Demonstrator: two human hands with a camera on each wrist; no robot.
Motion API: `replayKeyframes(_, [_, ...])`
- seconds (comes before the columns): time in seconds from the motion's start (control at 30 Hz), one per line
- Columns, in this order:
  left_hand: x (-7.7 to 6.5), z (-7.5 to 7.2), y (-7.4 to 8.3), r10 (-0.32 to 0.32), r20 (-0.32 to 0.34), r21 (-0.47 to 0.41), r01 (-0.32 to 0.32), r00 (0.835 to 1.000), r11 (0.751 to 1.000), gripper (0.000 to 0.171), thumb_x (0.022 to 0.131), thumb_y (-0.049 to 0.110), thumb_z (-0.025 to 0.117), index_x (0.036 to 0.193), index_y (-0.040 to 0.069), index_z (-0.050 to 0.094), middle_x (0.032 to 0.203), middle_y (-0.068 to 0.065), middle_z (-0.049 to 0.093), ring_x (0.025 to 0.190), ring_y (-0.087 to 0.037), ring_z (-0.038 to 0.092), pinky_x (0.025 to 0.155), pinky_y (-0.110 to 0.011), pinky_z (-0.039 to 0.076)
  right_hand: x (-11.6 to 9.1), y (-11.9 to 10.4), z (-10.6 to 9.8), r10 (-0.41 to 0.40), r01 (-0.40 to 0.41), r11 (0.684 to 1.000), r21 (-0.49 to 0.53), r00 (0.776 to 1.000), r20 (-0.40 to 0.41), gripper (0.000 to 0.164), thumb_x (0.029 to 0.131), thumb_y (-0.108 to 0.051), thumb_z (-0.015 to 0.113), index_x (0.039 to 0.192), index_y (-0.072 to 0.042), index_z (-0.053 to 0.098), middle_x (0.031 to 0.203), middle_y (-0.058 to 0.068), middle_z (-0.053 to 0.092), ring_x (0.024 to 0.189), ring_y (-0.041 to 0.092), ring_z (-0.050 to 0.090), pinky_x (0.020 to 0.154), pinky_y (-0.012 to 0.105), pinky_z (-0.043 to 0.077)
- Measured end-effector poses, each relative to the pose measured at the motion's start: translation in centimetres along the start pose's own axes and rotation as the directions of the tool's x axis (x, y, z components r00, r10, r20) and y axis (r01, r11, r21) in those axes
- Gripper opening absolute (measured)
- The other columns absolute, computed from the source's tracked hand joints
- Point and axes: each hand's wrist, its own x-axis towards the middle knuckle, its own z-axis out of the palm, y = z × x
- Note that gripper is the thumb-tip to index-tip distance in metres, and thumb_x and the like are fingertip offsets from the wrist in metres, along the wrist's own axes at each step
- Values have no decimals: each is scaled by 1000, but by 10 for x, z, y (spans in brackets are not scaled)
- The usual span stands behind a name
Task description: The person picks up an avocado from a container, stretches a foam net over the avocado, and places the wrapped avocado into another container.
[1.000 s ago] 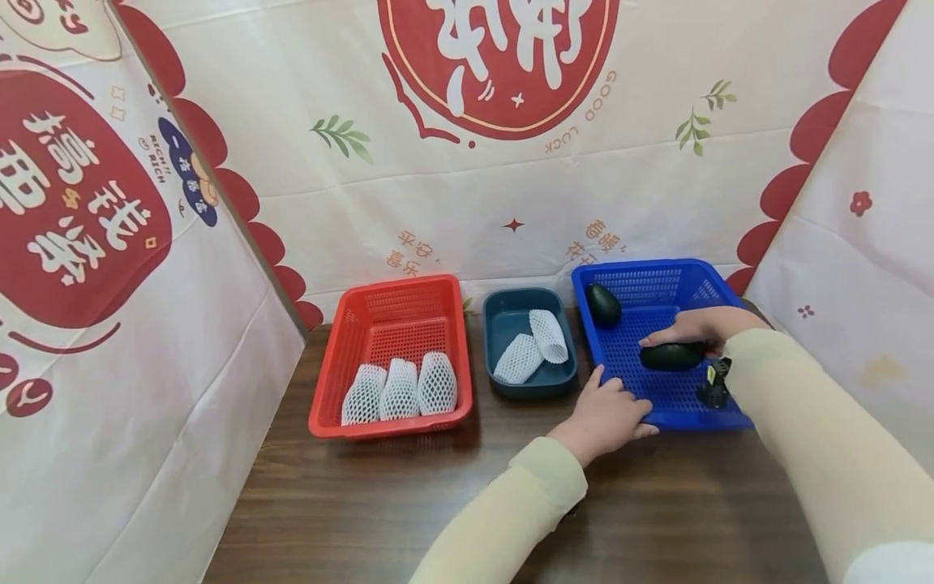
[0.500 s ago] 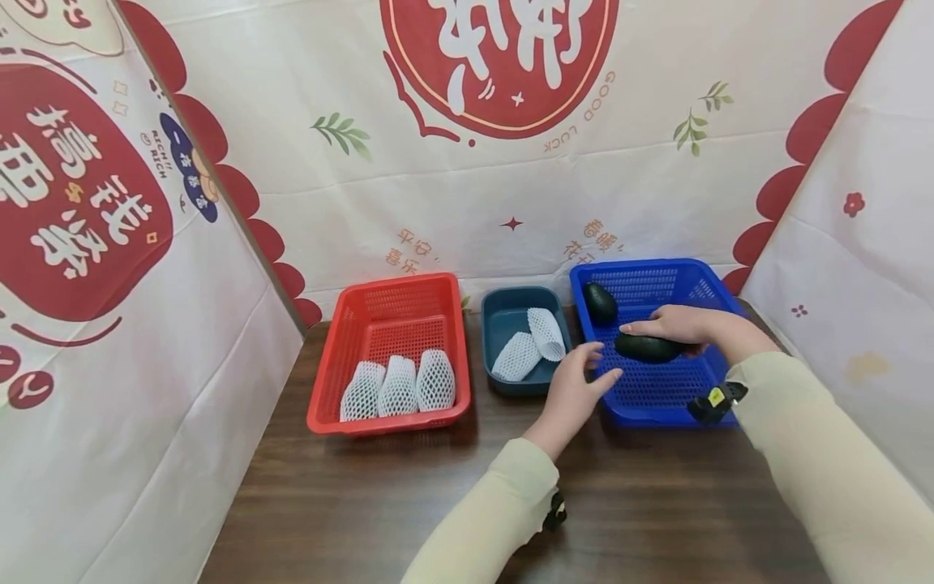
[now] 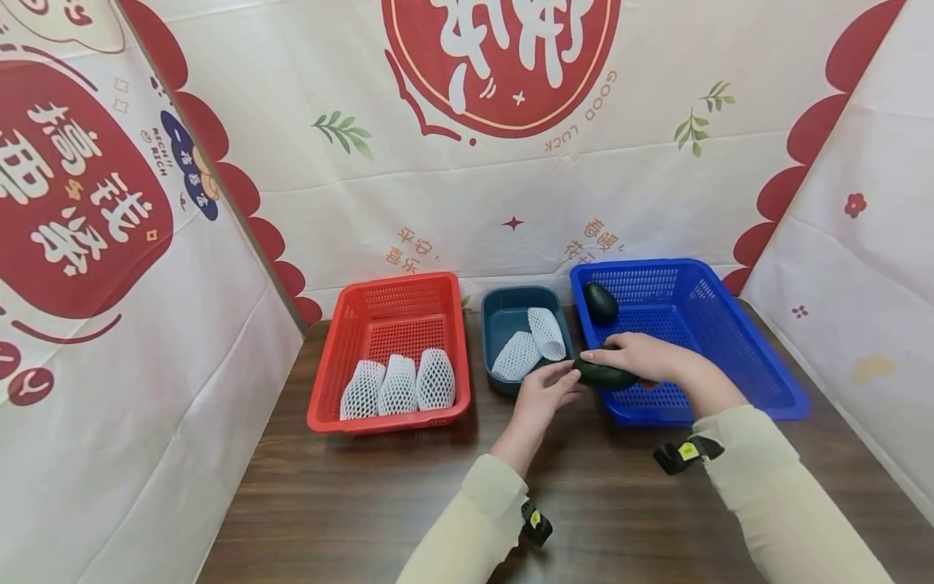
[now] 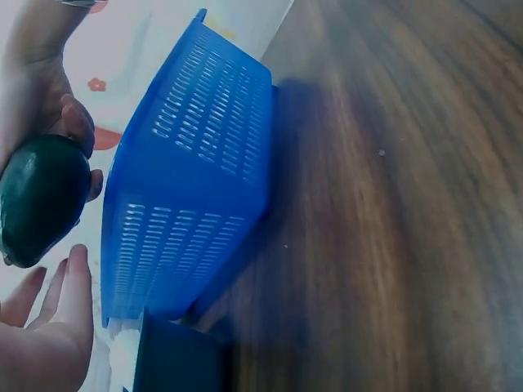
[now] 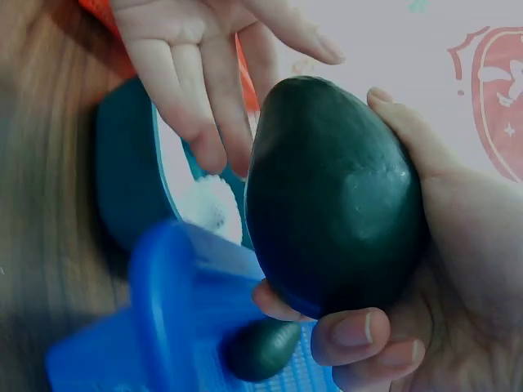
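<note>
My right hand (image 3: 645, 357) grips a dark green avocado (image 5: 335, 196), thumb on one side and fingers curled round the other. It is held over the left front corner of the blue basket (image 3: 744, 349). My left hand (image 3: 541, 399) reaches up to the avocado's narrow end with fingers extended, and the left wrist view shows a small gap between them. A second avocado (image 3: 601, 303) lies in the basket's back left corner. Two white foam net sleeves (image 3: 547, 332) lie in the teal bin (image 3: 503, 304), just beyond my left hand.
On the left stands a red basket (image 3: 394, 426) with three foam-netted pieces (image 3: 399, 387) along its front. The bin sits between the two baskets on a brown wooden table (image 3: 350, 495). Printed cloth (image 3: 467, 186) hangs behind and at both sides.
My right hand has carried the avocado left and toward me, from inside the blue basket to its front corner. My left hand has let go of the basket's rim and moved left to the avocado's tip.
</note>
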Motion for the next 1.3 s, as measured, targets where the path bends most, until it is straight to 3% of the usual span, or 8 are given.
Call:
replayKeyframes(0.23, [-12, -9, -2, -52, -20, -158, 48, 998, 986, 33, 82, 14, 65, 109, -5, 61, 102, -16, 62, 87, -29, 62, 80, -44, 46, -3, -10, 22, -7, 11, 997, 74, 998, -63, 78, 80, -63, 48, 124, 1, 44, 105, 19, 52, 64, 22, 54, 47, 34, 48])
replayKeyframes(0.43, [-18, -21, 2, -63, -38, -211, 53, 997, 976, 31, 83, 5, 62, 110, -9, 59, 106, -20, 59, 93, -25, 60, 83, -41, 45, 0, -11, 46, -10, 36, 987, 154, 986, -169, 67, 75, -64, 53, 111, -7, 50, 89, 12, 54, 62, 22, 51, 48, 34, 45])
replayKeyframes(0.57, [-19, -29, 5, -76, -54, -225, 62, 996, 972, 32, 82, 3, 63, 112, -8, 58, 109, -19, 58, 96, -24, 59, 83, -38, 45, 2, -7, 60, -12, 73, 973, 220, 964, -267, 69, 74, -63, 56, 116, -8, 44, 95, 14, 54, 62, 22, 52, 52, 32, 45])
replayKeyframes(0.8, [-24, -48, 2, -75, -94, -294, 44, 993, 955, 38, 84, 2, 60, 119, -9, 52, 119, -20, 50, 96, -25, 57, 84, -40, 44, 1, -9, 88, -38, 227, 870, 438, 916, -400, 67, 78, -51, 60, 126, -7, 41, 111, 17, 55, 72, 26, 61, 62, 38, 50])
replayKeyframes(0.9, [-29, -57, -1, -75, -93, -309, 43, 993, 950, 39, 85, 2, 58, 121, -10, 49, 121, -20, 48, 97, -25, 57, 85, -41, 43, -1, -9, 102, -50, 259, 858, 444, 902, -429, 68, 80, -51, 58, 131, -9, 40, 116, 17, 54, 88, 25, 61, 73, 41, 49])
replayKeyframes(1.03, [-36, -67, -6, -91, -107, -315, 53, 990, 948, 38, 86, 3, 57, 121, -9, 49, 122, -21, 47, 100, -26, 56, 86, -40, 43, -3, -8, 116, -54, 247, 860, 447, 914, -402, 67, 82, -53, 54, 135, -16, 39, 123, 15, 51, 104, 24, 55, 85, 44, 44])
replayKeyframes(1.17, [-42, -73, -12, -132, -121, -345, 83, 984, 935, 39, 85, 6, 59, 121, -6, 51, 124, -20, 47, 103, -27, 55, 86, -38, 44, -4, -7, 128, -82, 273, 805, 528, 931, -355, 61, 87, -47, 50, 139, -21, 32, 125, 16, 47, 102, 31, 55, 86, 47, 43])
replayKeyframes(1.3, [-46, -76, -19, -189, -132, -381, 126, 973, 916, 43, 84, 7, 61, 124, -4, 49, 126, -19, 46, 105, -26, 54, 86, -35, 44, -1, -4, 141, -76, 295, 759, 580, 925, -372, 53, 92, -40, 46, 139, -23, 32, 112, 16, 51, 90, 37, 57, 78, 44, 47])
